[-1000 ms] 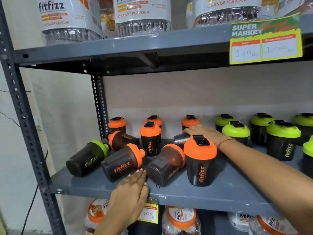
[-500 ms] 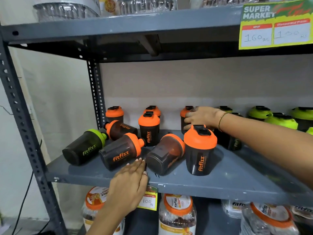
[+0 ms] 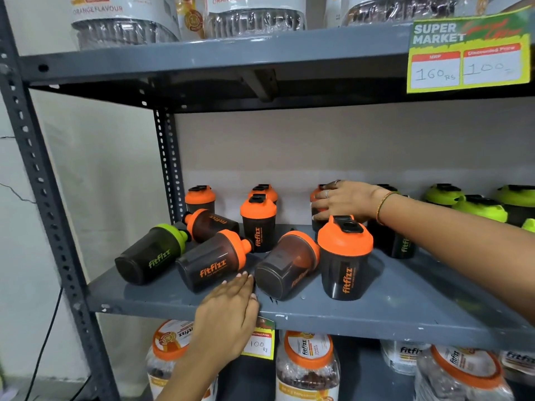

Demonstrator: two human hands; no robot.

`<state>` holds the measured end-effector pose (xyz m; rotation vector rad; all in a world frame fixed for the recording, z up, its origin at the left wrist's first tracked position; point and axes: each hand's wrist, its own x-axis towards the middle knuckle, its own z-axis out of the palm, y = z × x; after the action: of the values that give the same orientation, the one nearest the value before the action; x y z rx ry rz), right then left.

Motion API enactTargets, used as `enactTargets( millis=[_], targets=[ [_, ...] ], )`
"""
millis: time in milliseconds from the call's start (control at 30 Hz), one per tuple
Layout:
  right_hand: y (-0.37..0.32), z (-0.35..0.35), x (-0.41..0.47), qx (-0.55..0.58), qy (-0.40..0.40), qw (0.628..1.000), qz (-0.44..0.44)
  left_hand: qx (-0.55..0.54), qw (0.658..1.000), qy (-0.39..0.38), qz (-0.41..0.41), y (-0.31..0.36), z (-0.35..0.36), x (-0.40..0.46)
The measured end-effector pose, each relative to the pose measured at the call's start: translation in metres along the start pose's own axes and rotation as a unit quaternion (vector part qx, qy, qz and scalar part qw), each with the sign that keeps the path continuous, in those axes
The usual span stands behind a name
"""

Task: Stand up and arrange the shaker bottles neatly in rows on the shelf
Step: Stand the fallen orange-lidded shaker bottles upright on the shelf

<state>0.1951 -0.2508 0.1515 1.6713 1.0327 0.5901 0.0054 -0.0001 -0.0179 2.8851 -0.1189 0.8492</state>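
Black "fitfizz" shaker bottles sit on the grey metal shelf (image 3: 376, 311). Lying on their sides are a green-lid bottle (image 3: 150, 256), two orange-lid bottles (image 3: 211, 264) (image 3: 212, 224) and one with its base toward me (image 3: 283, 267). Upright orange-lid bottles stand at the front (image 3: 344, 256), in the middle (image 3: 257, 224) and at the back (image 3: 200, 198). My right hand (image 3: 347, 202) wraps around an orange-lid bottle (image 3: 318, 209) standing in the back row. My left hand (image 3: 228, 311) lies flat on the shelf's front edge, fingertips by the lying bottles' bases.
Upright green-lid shakers (image 3: 480, 206) fill the shelf's right side. A price tag (image 3: 466, 62) hangs from the shelf above, which holds large jars (image 3: 254, 18). More jars (image 3: 307, 369) stand on the shelf below. A perforated upright post (image 3: 168, 163) bounds the left rear.
My right hand went from a dark bottle lying low on the shelf to the back row, where it now holds an upright orange-lid bottle. My left hand stayed at the shelf edge.
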Motion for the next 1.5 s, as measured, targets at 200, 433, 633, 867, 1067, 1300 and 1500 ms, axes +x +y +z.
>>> enactTargets(
  millis=[200,433,633,867,1067,1300,1500],
  targets=[
    [0.016,-0.032,-0.022,0.029,-0.006,0.997,0.068,0.006,1.000,-0.009,-0.002,-0.001,0.002,0.000],
    [0.004,-0.098,-0.032,0.142,0.091,0.970,0.173,-0.022,1.000,-0.006,0.017,-0.008,-0.005,-0.011],
    [-0.056,-0.150,-0.021,0.253,0.004,0.961,0.111,-0.008,0.999,-0.011,0.035,-0.030,-0.018,-0.031],
    [-0.102,-0.150,-0.002,0.185,-0.040,0.977,0.099,-0.011,0.999,-0.010,0.029,-0.054,-0.031,-0.052],
    [-0.116,-0.150,0.006,0.231,-0.032,0.963,0.132,0.000,1.000,0.014,-0.025,-0.090,-0.039,-0.075],
    [-0.116,-0.160,0.017,0.283,0.002,0.951,0.123,0.022,0.998,-0.023,-0.053,-0.114,-0.051,-0.054],
    [-0.105,-0.183,0.028,0.142,-0.005,0.986,0.092,0.024,0.998,-0.054,-0.024,-0.125,-0.050,-0.040]
  ],
)
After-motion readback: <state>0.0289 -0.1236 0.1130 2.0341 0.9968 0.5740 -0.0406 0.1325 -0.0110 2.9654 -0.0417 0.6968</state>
